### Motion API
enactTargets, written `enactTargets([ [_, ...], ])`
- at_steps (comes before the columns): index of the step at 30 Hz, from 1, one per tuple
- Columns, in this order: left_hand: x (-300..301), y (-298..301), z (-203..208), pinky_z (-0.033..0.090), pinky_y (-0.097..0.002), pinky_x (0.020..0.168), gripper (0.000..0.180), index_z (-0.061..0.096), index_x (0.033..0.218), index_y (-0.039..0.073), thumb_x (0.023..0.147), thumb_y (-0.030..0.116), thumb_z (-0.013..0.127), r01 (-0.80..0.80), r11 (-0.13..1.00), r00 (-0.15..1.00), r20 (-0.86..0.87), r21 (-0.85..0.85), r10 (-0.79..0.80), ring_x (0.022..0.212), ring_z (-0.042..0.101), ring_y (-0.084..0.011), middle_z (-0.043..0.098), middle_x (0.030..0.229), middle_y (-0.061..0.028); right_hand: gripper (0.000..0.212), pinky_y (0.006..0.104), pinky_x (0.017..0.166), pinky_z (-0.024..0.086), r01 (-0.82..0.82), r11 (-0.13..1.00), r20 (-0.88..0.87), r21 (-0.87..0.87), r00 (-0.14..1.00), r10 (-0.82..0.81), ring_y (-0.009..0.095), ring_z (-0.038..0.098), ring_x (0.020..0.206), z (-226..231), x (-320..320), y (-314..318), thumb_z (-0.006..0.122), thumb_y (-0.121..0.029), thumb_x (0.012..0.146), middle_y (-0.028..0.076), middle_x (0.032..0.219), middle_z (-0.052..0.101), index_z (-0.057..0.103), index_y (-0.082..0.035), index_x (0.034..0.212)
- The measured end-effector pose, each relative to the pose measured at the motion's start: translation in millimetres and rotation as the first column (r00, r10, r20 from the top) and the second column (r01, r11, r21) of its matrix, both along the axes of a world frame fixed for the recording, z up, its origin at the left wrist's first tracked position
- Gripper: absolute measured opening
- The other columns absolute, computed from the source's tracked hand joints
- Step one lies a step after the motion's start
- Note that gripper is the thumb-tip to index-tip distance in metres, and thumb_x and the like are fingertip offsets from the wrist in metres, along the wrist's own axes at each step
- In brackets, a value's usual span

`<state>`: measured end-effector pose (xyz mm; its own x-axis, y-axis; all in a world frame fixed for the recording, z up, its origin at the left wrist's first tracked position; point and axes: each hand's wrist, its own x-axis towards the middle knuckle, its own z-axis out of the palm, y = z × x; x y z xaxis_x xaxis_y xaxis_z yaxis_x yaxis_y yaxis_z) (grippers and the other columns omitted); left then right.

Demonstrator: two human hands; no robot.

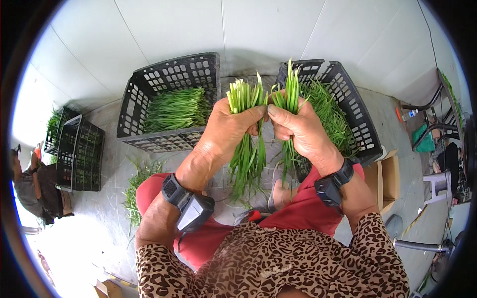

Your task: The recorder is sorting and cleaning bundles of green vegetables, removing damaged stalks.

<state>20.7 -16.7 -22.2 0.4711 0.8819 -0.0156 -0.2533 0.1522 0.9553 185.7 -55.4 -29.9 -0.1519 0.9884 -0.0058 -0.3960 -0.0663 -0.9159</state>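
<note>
My left hand [229, 121] is closed round a thick bunch of garlic chives [247, 161], pale cut ends up and green leaves hanging down. Close beside it, my right hand [303, 121] grips a smaller bunch of garlic chives [292, 82], also upright. The two thumbs nearly meet between the bunches. Beyond my left hand, a black plastic crate [169, 141] contains neatly laid chives [176, 109]. Behind my right hand, another black crate [365, 119] holds looser, tangled chives [330, 111].
Loose green leaves [133, 196] lie on the grey floor by my left knee. More black crates [82, 154] stand at the far left, near another person [42, 186]. A cardboard box [390, 181] sits right of my knee, with a white stool [437, 186] beyond. The white wall [268, 30] rises behind the crates.
</note>
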Motion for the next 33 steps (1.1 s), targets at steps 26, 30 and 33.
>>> enactTargets([
  [26, 0, -1, 6, 0.04, -0.0224, 0.051, 0.012, 0.061, 0.096, 0.005, 0.084, 0.008, 0.062, 0.241, 0.953, 0.97, 0.06, -0.182, -0.234, 0.06, 0.053, -0.0088, 0.065, 0.077, -0.0068, 0.024, 0.0194, 0.045, 0.033, 0.087, 0.996, 0.018, -0.034, 0.996, -0.086, 0.003, 0.042, 0.051, 16, 21, 5, 0.065, -0.02, 0.085, -0.001, 0.072, 0.055, 0.06, 0.0, 0.098],
  [30, 1, -2, 4, 0.038, -0.0213, 0.051, 0.015, 0.06, 0.099, 0.005, 0.085, 0.008, 0.061, 0.268, 0.945, 0.963, 0.059, -0.185, -0.262, 0.065, 0.055, -0.009, 0.064, 0.078, -0.0058, 0.023, 0.0181, 0.044, 0.031, -0.01, 1.0, 0.016, -0.022, 1.0, 0.01, 0.003, 0.042, 0.048, 18, 17, 4, 0.067, -0.02, 0.084, -0.003, 0.068, 0.055, 0.062, -0.002, 0.096],
  [33, -1, 0, 3, 0.038, -0.0214, 0.051, 0.015, 0.06, 0.099, 0.005, 0.085, 0.008, 0.061, 0.314, 0.928, 0.949, 0.1, -0.2, -0.3, 0.065, 0.054, -0.009, 0.064, 0.079, -0.006, 0.021, 0.0179, 0.043, 0.031, -0.009, 1.0, -0.003, -0.016, 1.0, 0.008, 0.004, 0.043, 0.048, 16, 17, 5, 0.067, -0.021, 0.084, -0.002, 0.067, 0.055, 0.061, -0.003, 0.091],
])
